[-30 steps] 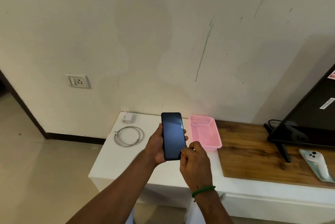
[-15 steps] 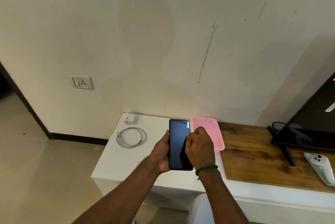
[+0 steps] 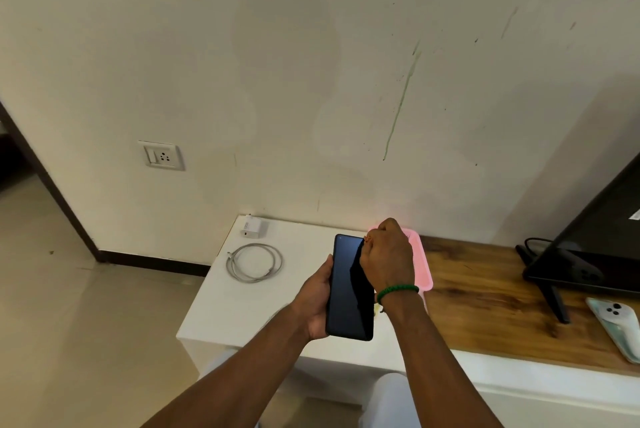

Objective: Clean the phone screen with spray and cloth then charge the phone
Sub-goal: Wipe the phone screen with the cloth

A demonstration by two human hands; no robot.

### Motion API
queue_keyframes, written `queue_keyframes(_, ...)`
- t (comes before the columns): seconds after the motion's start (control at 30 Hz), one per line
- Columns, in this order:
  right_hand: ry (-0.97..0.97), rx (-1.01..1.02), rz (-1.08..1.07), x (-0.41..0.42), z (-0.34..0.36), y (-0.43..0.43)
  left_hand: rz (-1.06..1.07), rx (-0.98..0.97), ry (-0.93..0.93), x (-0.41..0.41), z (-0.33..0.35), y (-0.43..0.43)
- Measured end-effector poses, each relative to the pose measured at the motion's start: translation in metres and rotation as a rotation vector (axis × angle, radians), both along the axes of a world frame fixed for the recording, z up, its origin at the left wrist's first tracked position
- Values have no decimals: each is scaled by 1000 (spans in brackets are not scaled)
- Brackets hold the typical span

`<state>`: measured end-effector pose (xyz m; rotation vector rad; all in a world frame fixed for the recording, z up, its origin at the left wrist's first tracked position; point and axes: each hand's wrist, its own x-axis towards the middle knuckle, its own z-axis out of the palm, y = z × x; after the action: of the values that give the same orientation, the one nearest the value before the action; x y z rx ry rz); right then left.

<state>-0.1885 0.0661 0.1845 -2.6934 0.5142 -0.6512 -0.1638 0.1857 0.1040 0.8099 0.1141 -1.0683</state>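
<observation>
Only the left hand [image 3: 317,303] grips the phone [image 3: 349,289] — the right hand [image 3: 388,254], fingers curled round I cannot tell what, may bump it loose.

The right hand [image 3: 388,258] covers the phone's [image 3: 348,292] upper right edge and most of the tray [image 3: 424,270]; its fingertips are hidden. The TV [image 3: 602,254] and a second phone [image 3: 620,327] run off the right edge.

Dark phone [image 3: 348,292] in left hand [image 3: 317,299], right hand [image 3: 389,258] at its edge
</observation>
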Motion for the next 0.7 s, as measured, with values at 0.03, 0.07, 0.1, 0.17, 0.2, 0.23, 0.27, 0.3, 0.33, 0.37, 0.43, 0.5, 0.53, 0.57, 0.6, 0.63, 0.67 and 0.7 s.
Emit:
queue_keyframes(0.03,1,0,6,1,0,1,-9,-4,-4,-1,1,0)
queue_keyframes(0.07,1,0,14,2,0,3,-18,-7,-8,-2,2,0)
queue_keyframes(0.1,3,-2,22,3,1,5,-26,-10,-11,-3,4,-1)
queue_keyframes(0.17,12,-5,32,6,1,13,-29,-24,-10,-6,9,-2)
queue_keyframes(0.2,14,-8,37,7,1,17,-23,-35,-1,-8,11,-3)
queue_keyframes(0.23,16,-10,40,8,1,21,-16,-46,10,-10,13,-4)
queue_keyframes(0.27,17,-11,43,9,2,25,-15,-55,16,-10,15,-4)
queue_keyframes(0.3,17,-8,49,10,2,27,-19,-62,13,-11,16,-4)
queue_keyframes(0.33,15,-5,60,10,2,29,-24,-65,4,-11,17,-5)
queue_keyframes(0.37,12,-7,76,10,1,30,-29,-68,-4,-11,18,-5)
queue_keyframes(0.43,7,-1,101,10,0,31,-37,-74,0,-11,20,-4)
queue_keyframes(0.5,3,19,107,10,1,33,-51,-72,12,-10,22,-3)
queue_keyframes(0.53,2,23,111,9,0,35,-62,-76,19,-10,23,-2)
queue_keyframes(0.57,2,24,121,8,0,36,-73,-82,30,-10,26,-2)
queue_keyframes(0.6,-1,26,136,7,-1,38,-82,-87,41,-9,28,-1)
queue_keyframes(0.63,-6,35,151,4,-1,40,-86,-88,49,-9,30,-1)
queue_keyframes(0.67,-7,47,162,2,-2,42,-86,-88,55,-8,32,0)
queue_keyframes(0.7,-7,53,169,-2,-4,44,-78,-88,60,-8,32,0)
